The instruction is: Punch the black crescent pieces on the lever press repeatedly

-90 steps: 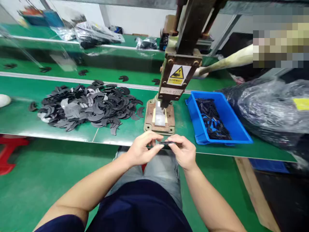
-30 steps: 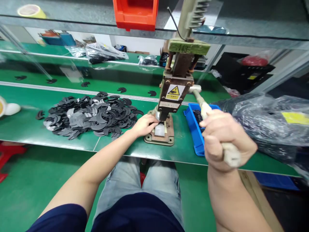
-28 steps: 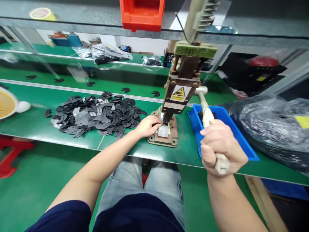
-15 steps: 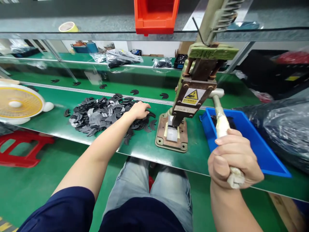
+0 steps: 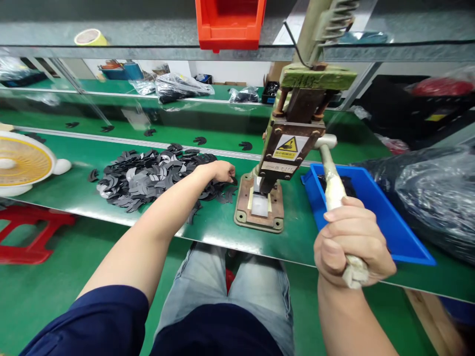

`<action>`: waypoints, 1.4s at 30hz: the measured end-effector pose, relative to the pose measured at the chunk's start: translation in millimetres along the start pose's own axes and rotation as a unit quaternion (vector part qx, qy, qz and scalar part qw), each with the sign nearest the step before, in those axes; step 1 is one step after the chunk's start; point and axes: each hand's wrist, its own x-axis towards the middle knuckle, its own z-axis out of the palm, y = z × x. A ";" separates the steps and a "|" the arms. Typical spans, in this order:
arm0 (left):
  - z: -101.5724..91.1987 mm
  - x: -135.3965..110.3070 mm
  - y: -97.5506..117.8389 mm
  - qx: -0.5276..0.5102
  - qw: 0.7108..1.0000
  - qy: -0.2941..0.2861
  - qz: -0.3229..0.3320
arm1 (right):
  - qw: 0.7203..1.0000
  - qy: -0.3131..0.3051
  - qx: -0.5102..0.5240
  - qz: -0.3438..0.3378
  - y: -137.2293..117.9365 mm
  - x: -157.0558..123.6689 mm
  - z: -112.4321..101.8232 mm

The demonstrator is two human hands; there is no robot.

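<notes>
My left hand [image 5: 223,171] is closed at the right edge of a heap of dark curved flat pieces [image 5: 148,178]. Its fingertips pinch one black curved piece [image 5: 233,181], partly hidden by them. My right hand [image 5: 354,242] is wrapped round the tape-covered lever [image 5: 333,185] of a green hand press. Between my hands stands the press [image 5: 293,128], with a yellow warning label on its front. Below its ram, a small pale block [image 5: 260,204] sits on the rusty base plate [image 5: 243,202].
Right of the press stands a blue bin [image 5: 404,242] with dark pieces inside. A large black plastic bag [image 5: 438,198] lies beyond it. At the left is a white and yellow fan [image 5: 25,163]. An orange bin [image 5: 230,34] hangs overhead. Several black pieces lie along the back strip.
My left hand has moved to the heap's right edge, and its fingers have closed on a piece there. My right hand stays on the lever. The view has shifted slightly.
</notes>
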 end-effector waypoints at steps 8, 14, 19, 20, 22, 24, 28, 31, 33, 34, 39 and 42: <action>11.8 -46.7 40.3 -0.304 0.947 0.109 -0.012 | 1.000 0.013 -0.002 -0.002 -1.0 -1.3 2.2; 57.8 -43.6 83.7 -0.547 0.836 0.044 -0.011 | 1.000 0.010 0.010 -0.006 -2.7 -0.7 3.3; 64.3 -36.5 94.3 -0.562 0.825 0.033 -0.048 | 1.000 0.007 0.005 0.009 -5.0 -1.4 3.3; 63.8 -36.1 95.5 -0.559 0.827 0.031 -0.052 | 1.000 0.010 0.003 0.011 -5.3 -1.6 3.9; 62.4 -35.2 97.5 -0.549 0.833 0.031 -0.057 | 1.000 0.019 0.003 0.012 -5.5 -2.1 5.5; 60.2 -33.1 98.7 -0.532 0.844 0.031 -0.062 | 0.999 0.032 0.006 0.010 -5.2 -2.6 7.4; 51.2 -26.4 99.6 -0.485 0.871 0.015 -0.077 | 0.998 0.059 0.014 0.007 -3.0 -3.8 10.2; 43.1 -25.5 101.2 -0.470 0.879 -0.008 -0.079 | 0.998 0.053 0.017 0.001 -1.0 -3.6 10.2; 40.6 -28.2 101.9 -0.478 0.876 -0.020 -0.068 | 0.998 0.052 0.019 -0.004 0.3 -2.7 9.3; 40.6 -29.9 101.6 -0.487 0.871 -0.023 -0.060 | 0.999 0.049 0.019 -0.005 0.9 -2.1 8.6; 45.5 -29.4 89.8 -0.544 0.837 -0.049 -0.014 | 0.999 0.018 0.019 -0.020 3.0 -1.9 4.3; 42.6 -22.0 81.2 -0.551 0.830 -0.090 -0.004 | 0.999 0.026 0.015 -0.020 2.9 -3.1 4.0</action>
